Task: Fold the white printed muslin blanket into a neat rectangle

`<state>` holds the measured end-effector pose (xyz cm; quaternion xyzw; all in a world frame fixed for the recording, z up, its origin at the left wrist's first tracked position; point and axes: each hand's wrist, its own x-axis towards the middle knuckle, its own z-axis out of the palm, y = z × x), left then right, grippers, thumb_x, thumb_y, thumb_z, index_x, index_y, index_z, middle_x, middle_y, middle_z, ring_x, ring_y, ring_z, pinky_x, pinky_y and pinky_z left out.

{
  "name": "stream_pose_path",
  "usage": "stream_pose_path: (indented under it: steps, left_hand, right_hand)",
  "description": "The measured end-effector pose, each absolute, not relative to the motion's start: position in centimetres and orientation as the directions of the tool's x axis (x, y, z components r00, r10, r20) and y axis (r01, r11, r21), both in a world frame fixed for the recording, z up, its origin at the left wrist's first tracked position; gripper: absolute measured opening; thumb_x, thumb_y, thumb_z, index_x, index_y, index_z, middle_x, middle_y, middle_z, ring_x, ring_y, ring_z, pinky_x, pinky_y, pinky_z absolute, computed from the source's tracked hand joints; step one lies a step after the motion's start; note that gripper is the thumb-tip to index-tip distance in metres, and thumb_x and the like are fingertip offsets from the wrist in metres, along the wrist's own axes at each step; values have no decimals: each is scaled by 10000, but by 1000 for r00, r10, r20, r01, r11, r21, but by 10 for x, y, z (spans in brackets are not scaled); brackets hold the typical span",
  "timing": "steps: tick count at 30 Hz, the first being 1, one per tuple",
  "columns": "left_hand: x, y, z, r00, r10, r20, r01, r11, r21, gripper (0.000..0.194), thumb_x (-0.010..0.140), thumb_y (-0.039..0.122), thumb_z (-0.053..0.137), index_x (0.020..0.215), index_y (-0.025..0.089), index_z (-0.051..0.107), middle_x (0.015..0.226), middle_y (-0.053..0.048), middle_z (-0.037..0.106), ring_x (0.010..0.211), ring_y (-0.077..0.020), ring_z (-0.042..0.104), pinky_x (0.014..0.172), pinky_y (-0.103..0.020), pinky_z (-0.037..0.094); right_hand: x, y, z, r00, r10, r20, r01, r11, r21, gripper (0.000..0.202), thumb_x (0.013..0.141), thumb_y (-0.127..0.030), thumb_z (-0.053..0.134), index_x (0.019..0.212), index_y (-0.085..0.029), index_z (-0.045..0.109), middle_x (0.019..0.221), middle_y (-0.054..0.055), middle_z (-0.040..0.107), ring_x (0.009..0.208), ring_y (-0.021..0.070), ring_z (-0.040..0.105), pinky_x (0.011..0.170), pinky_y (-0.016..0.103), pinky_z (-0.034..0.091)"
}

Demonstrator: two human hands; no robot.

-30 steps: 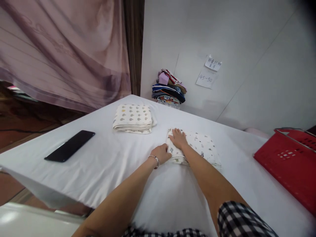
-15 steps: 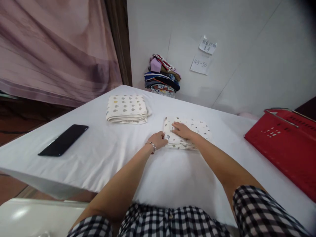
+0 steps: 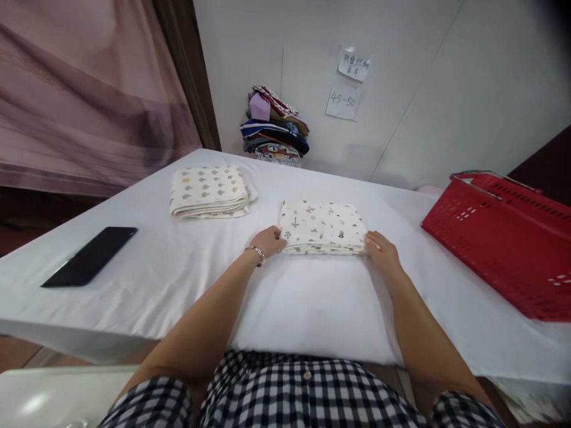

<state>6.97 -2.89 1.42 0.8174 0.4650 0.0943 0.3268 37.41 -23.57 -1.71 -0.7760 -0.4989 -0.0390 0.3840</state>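
Note:
A folded white cloth with small coloured prints (image 3: 321, 224) lies flat on the white-covered table (image 3: 312, 303), its layered edge facing me. At its left front corner is my left hand (image 3: 269, 242), fingers closed on the edge, a silver bracelet on the wrist. My right hand (image 3: 382, 249) holds the right front corner, fingertips on top and thumb side hidden. Further left sits another folded white cloth with grey round prints (image 3: 207, 191), which neither hand touches.
A black phone (image 3: 91, 255) lies at the table's left. On the right stands a red basket (image 3: 499, 238). Behind the far edge rises a stack of folded clothes (image 3: 276, 128) by the wall, under two paper notes (image 3: 343, 101). A pink curtain (image 3: 89, 95) hangs at the left.
My right hand has moved from the top of the printed cloth to its right front corner. My left hand remains at the left corner. The camera view has shifted right.

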Motion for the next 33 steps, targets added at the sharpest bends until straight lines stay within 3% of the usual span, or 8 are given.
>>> stream_pose_path:
  steps: [3,6,9,11,14,19,26,33]
  left_hand:
    - [70,-31,12,521,849,-90,680,-349,645,325,708,350,578,996,201,548,960,-26,646,805,-159,598,685,-249,434]
    - [74,-39,11,489,864,123,637,-450,626,363,741,399,569,1034,185,558,1017,-54,618,847,-179,583,723,-283,440]
    - [85,-53,13,565,743,360,533,-661,528,251,782,362,557,955,187,612,980,-55,618,901,-193,555,790,-311,426]
    - [96,-61,15,665,615,424,442,-782,439,205,795,346,564,916,199,639,961,-49,624,931,-201,537,827,-330,409]
    - [115,-68,18,781,487,392,367,-864,343,214,789,349,592,940,211,656,980,-47,624,934,-210,525,830,-352,401]
    - [137,-67,14,847,447,288,368,-884,290,159,798,333,587,851,219,686,901,-35,628,884,-197,526,812,-334,405]
    - [132,-69,-1,826,412,384,325,-905,273,279,896,338,424,845,218,671,860,-41,601,827,-168,513,750,-315,402]
    - [126,-71,2,828,397,395,324,-915,241,216,840,301,528,1022,205,593,981,-76,587,918,-210,510,781,-353,396]
  right_hand:
    - [368,-232,-14,515,659,548,775,-84,-626,284,824,-396,509,951,-210,682,1082,71,647,1139,227,513,976,436,405]
    - [356,-223,-8,446,658,607,782,44,-622,238,811,-355,539,938,-219,688,1019,62,667,1078,217,554,970,420,416]
    - [343,-213,-6,332,715,616,814,113,-570,205,813,-339,545,924,-245,689,969,44,675,1034,214,569,940,422,438]
    - [337,-209,-7,273,758,593,838,116,-534,195,822,-340,539,927,-266,685,974,33,670,1027,214,563,919,426,448]
    - [330,-206,-8,222,809,544,863,97,-496,198,831,-341,534,953,-275,676,1021,35,650,1029,215,542,901,420,450]
    - [329,-207,-6,129,841,525,905,116,-410,194,841,-296,525,955,-251,676,988,50,644,966,216,532,873,409,441]
    - [327,-206,-8,156,845,511,893,100,-439,200,861,-305,496,904,-248,683,960,53,643,938,212,529,859,404,435]
    - [325,-207,-4,157,848,507,888,103,-448,244,891,-328,440,887,-231,664,924,63,636,908,215,529,831,403,433]
